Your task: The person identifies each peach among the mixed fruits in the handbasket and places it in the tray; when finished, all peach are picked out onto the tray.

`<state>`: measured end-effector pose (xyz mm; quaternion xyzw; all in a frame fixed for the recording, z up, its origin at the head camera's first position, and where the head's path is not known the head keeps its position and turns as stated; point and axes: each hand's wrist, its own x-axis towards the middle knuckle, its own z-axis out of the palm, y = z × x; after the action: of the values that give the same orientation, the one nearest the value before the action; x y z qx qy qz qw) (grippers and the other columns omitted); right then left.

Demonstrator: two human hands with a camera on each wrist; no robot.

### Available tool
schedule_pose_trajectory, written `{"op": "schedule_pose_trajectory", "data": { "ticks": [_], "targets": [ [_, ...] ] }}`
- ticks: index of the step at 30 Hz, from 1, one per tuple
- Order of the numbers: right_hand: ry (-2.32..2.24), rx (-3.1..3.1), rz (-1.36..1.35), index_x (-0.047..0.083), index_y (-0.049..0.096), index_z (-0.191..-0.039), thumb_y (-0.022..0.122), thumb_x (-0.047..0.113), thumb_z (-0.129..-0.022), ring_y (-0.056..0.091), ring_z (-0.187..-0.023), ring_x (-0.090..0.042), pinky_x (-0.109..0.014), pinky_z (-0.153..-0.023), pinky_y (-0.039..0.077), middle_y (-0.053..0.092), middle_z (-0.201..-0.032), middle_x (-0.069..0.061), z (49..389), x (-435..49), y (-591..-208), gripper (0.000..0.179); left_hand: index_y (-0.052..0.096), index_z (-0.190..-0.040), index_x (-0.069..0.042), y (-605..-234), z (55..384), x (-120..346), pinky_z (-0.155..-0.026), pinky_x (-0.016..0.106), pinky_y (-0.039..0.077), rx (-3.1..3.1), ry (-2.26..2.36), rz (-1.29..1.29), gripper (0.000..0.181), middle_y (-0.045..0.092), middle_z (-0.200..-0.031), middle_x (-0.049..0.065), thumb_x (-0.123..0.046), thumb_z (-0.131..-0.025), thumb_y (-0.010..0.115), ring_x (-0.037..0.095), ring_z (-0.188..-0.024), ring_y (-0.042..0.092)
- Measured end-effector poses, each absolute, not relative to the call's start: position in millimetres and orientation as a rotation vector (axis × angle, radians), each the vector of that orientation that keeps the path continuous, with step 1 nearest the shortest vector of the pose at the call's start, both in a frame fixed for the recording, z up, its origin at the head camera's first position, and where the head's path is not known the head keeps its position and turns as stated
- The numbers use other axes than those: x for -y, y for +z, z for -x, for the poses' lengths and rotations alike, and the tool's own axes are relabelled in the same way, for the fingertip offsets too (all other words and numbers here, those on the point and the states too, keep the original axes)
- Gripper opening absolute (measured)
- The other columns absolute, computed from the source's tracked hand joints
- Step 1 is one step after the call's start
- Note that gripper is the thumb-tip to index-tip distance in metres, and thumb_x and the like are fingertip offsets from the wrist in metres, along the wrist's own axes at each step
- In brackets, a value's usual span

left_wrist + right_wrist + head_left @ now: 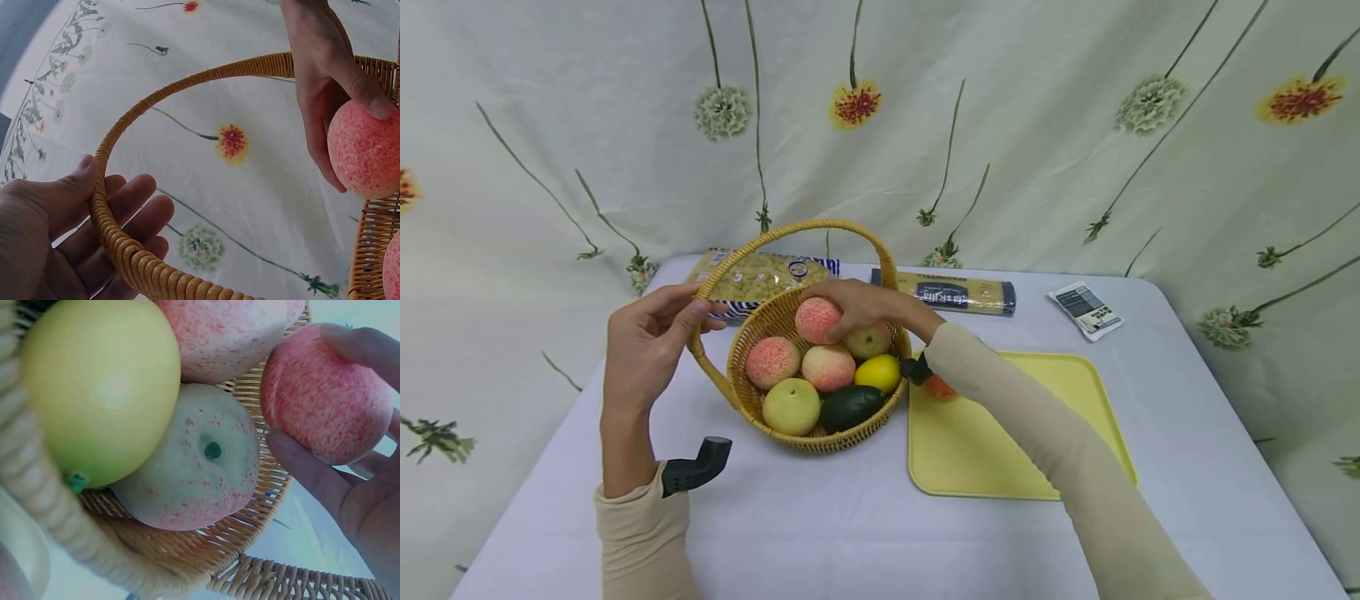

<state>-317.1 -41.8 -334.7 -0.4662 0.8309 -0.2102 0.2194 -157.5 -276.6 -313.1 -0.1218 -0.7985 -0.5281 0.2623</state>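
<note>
A wicker basket with a tall arched handle stands on the white table, holding several fruits. My left hand holds the left side of the handle, thumb on one side and fingers on the other. Over the back of the basket, my right hand grips a pink speckled peach between thumb and fingers. Below it lie two more pink peaches, a yellow lemon, a dark green avocado and a pale yellow-green round fruit. A greenish peach sits near my right wrist.
Right of the basket lies a yellow tray, with a red fruit on it partly hidden by my right sleeve. Behind are a bag of pasta and a spaghetti packet. A small white packet lies at the back right.
</note>
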Motion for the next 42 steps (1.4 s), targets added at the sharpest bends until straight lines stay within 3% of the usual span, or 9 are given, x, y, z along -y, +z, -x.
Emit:
{"op": "schedule_pose_trajectory", "data": {
  "ticks": [17, 30, 42],
  "targets": [
    [-0.878, -2.262, 1.316, 0.015, 0.046, -0.136, 0.071, 0.034, -0.082, 0.06, -0.101, -0.014, -0.027, -0.082, 0.053, 0.056, -0.127, -0.005, 300.1, 3.1, -316.5, 0.062, 0.062, -0.114, 0.012, -314.7, 157.2, 276.9, -0.058, 0.014, 0.053, 2.151, -1.448, 0.326, 0.024, 0.07, -0.085, -0.013, 0.0, -0.093, 0.059, 0.005, -0.07, 0.069],
    [-1.164, -2.253, 1.217, 0.015, 0.048, -0.131, 0.071, 0.03, -0.082, 0.059, -0.104, -0.016, -0.032, -0.085, 0.054, 0.055, -0.125, -0.001, 283.5, -47.8, -327.6, 0.057, 0.062, -0.114, 0.011, -313.4, 157.6, 276.6, -0.059, 0.015, 0.053, 2.145, -1.465, 0.35, 0.024, 0.07, -0.085, -0.013, 0.0, -0.092, 0.059, 0.006, -0.07, 0.069],
    [-1.227, -2.239, 1.079, 0.017, 0.043, -0.137, 0.071, 0.026, -0.085, 0.057, -0.109, -0.021, -0.036, -0.088, 0.054, 0.049, -0.132, -0.004, 265.5, -89.5, -333.3, 0.06, 0.067, -0.11, 0.004, -313.5, 158.3, 277.6, -0.059, 0.014, 0.052, 2.114, -1.502, 0.365, 0.019, 0.071, -0.085, -0.01, 0.0, -0.092, 0.06, 0.006, -0.07, 0.069]
  ]
}}
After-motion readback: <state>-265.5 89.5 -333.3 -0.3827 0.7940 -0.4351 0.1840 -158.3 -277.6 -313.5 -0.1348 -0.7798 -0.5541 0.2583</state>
